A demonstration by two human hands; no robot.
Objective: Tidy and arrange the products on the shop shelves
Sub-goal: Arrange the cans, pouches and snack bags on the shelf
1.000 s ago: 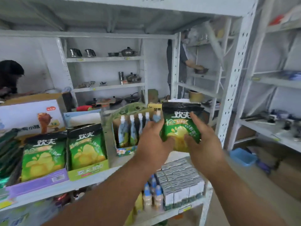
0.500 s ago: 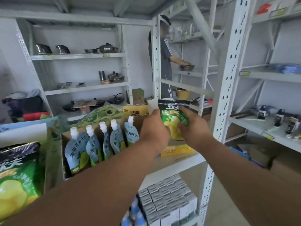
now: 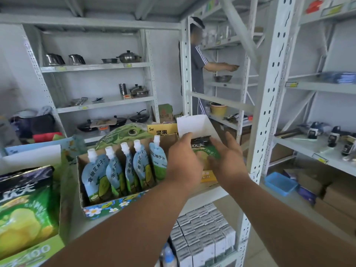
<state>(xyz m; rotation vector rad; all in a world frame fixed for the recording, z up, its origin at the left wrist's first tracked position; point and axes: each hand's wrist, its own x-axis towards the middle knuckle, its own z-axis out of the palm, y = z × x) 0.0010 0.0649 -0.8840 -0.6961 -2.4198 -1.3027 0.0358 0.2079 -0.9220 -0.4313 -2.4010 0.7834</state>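
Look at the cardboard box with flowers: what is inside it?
Five spouted juice pouches stand in a row inside the box. The forearm covers its right end.

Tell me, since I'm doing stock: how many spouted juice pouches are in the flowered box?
5, upright in a row from left to right. More may be hidden behind the left hand.
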